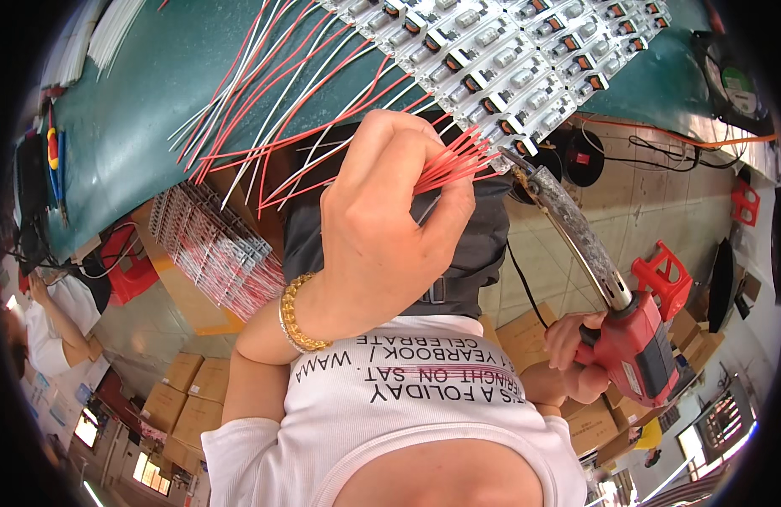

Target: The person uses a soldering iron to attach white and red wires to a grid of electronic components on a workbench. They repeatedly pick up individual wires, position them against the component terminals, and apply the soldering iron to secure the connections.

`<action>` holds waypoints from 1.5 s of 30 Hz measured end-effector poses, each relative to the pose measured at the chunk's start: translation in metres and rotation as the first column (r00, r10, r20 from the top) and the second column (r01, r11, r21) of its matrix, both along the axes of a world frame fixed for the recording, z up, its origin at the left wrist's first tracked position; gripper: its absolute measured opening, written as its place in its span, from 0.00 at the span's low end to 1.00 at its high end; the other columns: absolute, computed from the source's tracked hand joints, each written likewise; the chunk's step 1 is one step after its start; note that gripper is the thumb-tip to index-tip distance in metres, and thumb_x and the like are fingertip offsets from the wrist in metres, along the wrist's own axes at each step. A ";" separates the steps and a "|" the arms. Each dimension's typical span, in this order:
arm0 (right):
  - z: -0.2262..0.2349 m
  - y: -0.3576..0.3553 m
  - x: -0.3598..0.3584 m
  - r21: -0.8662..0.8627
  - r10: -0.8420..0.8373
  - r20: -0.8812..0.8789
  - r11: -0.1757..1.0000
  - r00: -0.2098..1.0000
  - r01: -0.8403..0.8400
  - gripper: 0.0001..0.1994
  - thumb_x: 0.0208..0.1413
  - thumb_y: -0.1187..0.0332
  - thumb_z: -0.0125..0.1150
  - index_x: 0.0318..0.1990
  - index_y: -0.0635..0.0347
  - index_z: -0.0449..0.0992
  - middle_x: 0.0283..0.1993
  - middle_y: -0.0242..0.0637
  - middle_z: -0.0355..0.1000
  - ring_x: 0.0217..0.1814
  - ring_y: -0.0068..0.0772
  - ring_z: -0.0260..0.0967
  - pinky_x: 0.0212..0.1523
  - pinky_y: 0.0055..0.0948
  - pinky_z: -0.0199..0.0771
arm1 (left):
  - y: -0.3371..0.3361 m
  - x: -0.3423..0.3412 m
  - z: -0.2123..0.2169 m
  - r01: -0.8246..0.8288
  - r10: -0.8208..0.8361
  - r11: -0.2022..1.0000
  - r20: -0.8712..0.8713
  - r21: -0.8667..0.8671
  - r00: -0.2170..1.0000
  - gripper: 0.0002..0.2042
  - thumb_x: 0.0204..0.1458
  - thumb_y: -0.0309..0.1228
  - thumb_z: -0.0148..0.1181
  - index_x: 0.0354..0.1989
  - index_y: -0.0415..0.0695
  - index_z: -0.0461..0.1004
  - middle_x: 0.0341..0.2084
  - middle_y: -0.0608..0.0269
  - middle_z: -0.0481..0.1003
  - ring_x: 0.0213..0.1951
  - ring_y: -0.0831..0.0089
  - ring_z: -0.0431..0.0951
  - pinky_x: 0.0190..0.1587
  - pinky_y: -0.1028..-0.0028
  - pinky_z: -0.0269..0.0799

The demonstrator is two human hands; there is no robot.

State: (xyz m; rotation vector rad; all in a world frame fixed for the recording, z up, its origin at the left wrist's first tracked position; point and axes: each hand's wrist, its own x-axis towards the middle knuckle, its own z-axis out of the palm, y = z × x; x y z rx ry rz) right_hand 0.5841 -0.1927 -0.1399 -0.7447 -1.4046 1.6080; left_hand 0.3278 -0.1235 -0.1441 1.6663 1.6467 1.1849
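Observation:
My left hand [378, 224] pinches a small bundle of red wires [454, 165] between thumb and fingers, near the closest corner of a panel of small metal circuit modules [487, 80]. In my right hand [572, 355] is a red-and-black soldering gun [639, 359] with a long metal barrel. Its dark tip points up and left and reaches the panel's near corner, beside the wire ends. Whether the tip touches a wire or a pad, I cannot tell. Red and white wires [276, 93] trail from the panel's left edge across the green table mat.
The green mat [111, 160] covers the table. A screwdriver [52, 152] lies at its left. A solder spool [737, 89] is at the far right. Below the table edge, wired modules [209, 245] rest on cardboard. Red stools [663, 279] and boxes [187, 401] stand around; another person [61, 321] sits left.

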 end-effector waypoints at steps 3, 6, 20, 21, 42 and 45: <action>-0.002 0.002 -0.001 0.018 0.038 -0.026 0.999 0.999 -0.037 0.37 0.51 0.39 0.53 0.53 0.66 0.59 0.12 0.26 0.60 0.11 0.22 0.58 0.16 0.24 0.59 | 0.001 0.001 -0.001 0.013 -0.013 1.000 0.011 0.002 1.000 0.07 0.39 0.18 0.62 0.26 0.36 0.69 0.27 0.57 0.69 0.25 0.65 0.72 0.26 0.73 0.70; -0.005 0.006 -0.005 0.002 -0.010 -0.068 1.000 0.998 0.011 0.37 0.51 0.39 0.54 0.54 0.67 0.59 0.12 0.26 0.60 0.11 0.23 0.58 0.15 0.24 0.59 | -0.003 0.000 -0.002 -0.022 0.022 1.000 0.011 0.001 1.000 0.07 0.42 0.18 0.63 0.26 0.35 0.70 0.28 0.60 0.69 0.25 0.74 0.68 0.23 0.79 0.62; -0.010 0.020 -0.015 -0.123 -0.337 -0.130 0.939 0.932 0.322 0.36 0.56 0.44 0.51 0.56 0.72 0.56 0.12 0.27 0.58 0.11 0.22 0.55 0.15 0.23 0.59 | 0.066 -0.149 0.060 -0.190 0.167 0.982 -0.509 0.008 0.844 0.09 0.58 0.31 0.46 0.30 0.38 0.68 0.20 0.50 0.73 0.26 0.50 0.74 0.28 0.61 0.68; -0.013 0.025 -0.016 -0.112 -0.330 -0.153 0.942 0.932 0.315 0.35 0.57 0.46 0.50 0.56 0.72 0.56 0.12 0.28 0.58 0.10 0.22 0.54 0.15 0.23 0.60 | 0.097 -0.158 0.053 -0.078 0.097 0.995 -0.485 0.060 0.869 0.10 0.57 0.32 0.47 0.32 0.38 0.69 0.21 0.49 0.74 0.27 0.48 0.74 0.29 0.59 0.68; -0.006 0.062 -0.044 -0.099 -0.303 -0.121 0.951 0.945 0.292 0.29 0.61 0.52 0.47 0.57 0.72 0.54 0.12 0.30 0.55 0.08 0.22 0.51 0.12 0.23 0.59 | 0.137 -0.273 0.016 -0.096 0.176 0.984 -0.849 0.148 0.497 0.11 0.45 0.28 0.60 0.38 0.42 0.72 0.31 0.56 0.72 0.39 0.57 0.71 0.42 0.62 0.64; -0.005 0.061 -0.046 -0.095 -0.295 -0.104 0.954 0.950 0.286 0.29 0.61 0.53 0.47 0.57 0.72 0.54 0.12 0.30 0.55 0.09 0.23 0.52 0.14 0.24 0.60 | 0.148 -0.271 0.007 -0.048 0.169 0.985 -0.889 0.165 0.426 0.06 0.46 0.25 0.56 0.33 0.40 0.70 0.28 0.53 0.71 0.37 0.55 0.71 0.40 0.62 0.65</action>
